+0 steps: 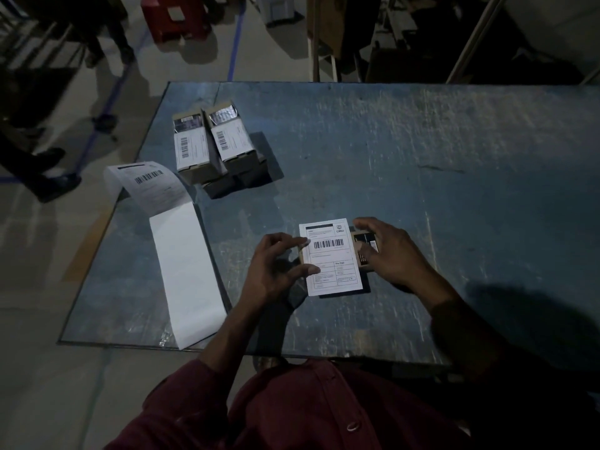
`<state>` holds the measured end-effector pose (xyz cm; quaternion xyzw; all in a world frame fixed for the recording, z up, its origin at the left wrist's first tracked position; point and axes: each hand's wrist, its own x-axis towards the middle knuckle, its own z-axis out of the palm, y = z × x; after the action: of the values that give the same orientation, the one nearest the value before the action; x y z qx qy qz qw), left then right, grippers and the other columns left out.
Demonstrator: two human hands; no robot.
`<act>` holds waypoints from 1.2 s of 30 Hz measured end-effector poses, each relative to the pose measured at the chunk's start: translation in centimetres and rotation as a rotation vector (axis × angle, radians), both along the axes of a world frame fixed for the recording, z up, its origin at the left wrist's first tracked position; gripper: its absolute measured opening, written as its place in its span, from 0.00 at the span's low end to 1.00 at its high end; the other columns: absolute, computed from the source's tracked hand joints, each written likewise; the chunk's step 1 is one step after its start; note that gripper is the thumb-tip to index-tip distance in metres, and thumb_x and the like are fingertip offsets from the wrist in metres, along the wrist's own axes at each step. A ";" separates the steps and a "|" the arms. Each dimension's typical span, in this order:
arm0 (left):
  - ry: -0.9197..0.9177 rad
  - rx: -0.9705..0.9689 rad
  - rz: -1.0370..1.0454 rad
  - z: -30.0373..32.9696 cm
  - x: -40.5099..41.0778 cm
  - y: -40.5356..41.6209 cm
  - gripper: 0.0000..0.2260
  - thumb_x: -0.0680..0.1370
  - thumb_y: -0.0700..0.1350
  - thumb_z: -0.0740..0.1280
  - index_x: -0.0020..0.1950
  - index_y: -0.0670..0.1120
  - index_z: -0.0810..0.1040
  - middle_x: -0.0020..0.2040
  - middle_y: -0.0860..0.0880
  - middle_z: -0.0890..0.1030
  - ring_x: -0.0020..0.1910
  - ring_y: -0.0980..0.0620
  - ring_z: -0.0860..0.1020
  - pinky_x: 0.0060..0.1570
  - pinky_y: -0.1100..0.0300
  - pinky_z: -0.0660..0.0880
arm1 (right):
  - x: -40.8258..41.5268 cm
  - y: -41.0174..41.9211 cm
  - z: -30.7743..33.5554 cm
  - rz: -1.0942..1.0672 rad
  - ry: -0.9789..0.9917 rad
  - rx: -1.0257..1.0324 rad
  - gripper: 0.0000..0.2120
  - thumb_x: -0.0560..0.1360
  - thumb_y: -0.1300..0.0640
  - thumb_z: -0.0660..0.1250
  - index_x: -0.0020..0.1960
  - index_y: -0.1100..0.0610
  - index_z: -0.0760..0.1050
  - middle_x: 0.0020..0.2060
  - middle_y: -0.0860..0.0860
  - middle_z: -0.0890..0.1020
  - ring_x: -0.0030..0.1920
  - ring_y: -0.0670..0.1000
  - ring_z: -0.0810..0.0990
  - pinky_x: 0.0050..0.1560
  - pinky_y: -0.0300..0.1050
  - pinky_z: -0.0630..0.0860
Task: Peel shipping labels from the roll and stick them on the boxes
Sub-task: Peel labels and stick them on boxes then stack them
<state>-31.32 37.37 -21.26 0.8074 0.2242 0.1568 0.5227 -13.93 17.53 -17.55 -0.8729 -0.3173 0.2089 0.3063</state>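
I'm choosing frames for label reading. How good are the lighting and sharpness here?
Head view: dim overall, with the white shipping label and the backing strip the brightest areas; the label's barcode shows, its fine print doesn't; hard shadows fall on the blue table; wide-angle bending curves the table edges; sleeves and background are nearly black.

It is dim here, and the corners look almost black. The white label (330,256) under my fingers is the brightest spot. My right hand (389,254) throws a big dark shadow on the blue table (422,151). The table shines a little by the near edge. The edges of the table look bent. My red shirt (308,410) is dark and blurry.
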 end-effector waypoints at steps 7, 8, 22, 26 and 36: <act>0.039 0.206 -0.089 -0.6 -0.2 0.6 0.27 0.68 0.57 0.83 0.64 0.51 0.86 0.70 0.54 0.72 0.62 0.60 0.76 0.61 0.64 0.77 | 1.4 -0.7 1.1 0.264 0.138 -0.106 0.39 0.68 0.59 0.77 0.75 0.46 0.68 0.65 0.43 0.73 0.63 0.41 0.73 0.63 0.35 0.71; 0.043 0.244 -0.095 -0.7 -0.3 0.7 0.27 0.68 0.60 0.82 0.65 0.52 0.85 0.71 0.54 0.71 0.63 0.58 0.75 0.61 0.62 0.77 | 1.5 -0.6 1.1 0.287 0.132 -0.121 0.41 0.67 0.57 0.77 0.76 0.46 0.67 0.65 0.44 0.72 0.64 0.42 0.72 0.64 0.36 0.69; -0.099 0.393 -0.193 4.2 0.5 2.0 0.37 0.73 0.73 0.67 0.76 0.53 0.76 0.80 0.49 0.65 0.77 0.45 0.65 0.73 0.39 0.67 | 5.4 0.6 3.6 0.275 0.474 -0.069 0.49 0.68 0.63 0.82 0.80 0.43 0.61 0.63 0.43 0.80 0.63 0.42 0.79 0.62 0.34 0.75; -0.187 0.673 -0.361 6.8 1.6 2.6 0.48 0.66 0.72 0.75 0.79 0.47 0.71 0.82 0.45 0.65 0.81 0.42 0.63 0.75 0.42 0.62 | 6.8 1.5 5.8 0.285 0.556 -0.020 0.44 0.70 0.58 0.80 0.78 0.40 0.62 0.61 0.43 0.81 0.65 0.44 0.78 0.59 0.35 0.73; -0.325 0.649 -0.284 7.1 1.8 3.6 0.17 0.76 0.51 0.79 0.62 0.45 0.87 0.68 0.48 0.82 0.62 0.51 0.82 0.57 0.53 0.80 | 6.6 3.2 8.2 0.359 0.484 -0.076 0.38 0.71 0.42 0.75 0.78 0.38 0.65 0.73 0.48 0.73 0.70 0.51 0.73 0.59 0.42 0.74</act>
<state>-29.52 40.93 -14.20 0.9185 -0.0369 0.2714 0.2854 -7.38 20.77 -9.38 -0.7386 -0.3761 0.4734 0.2982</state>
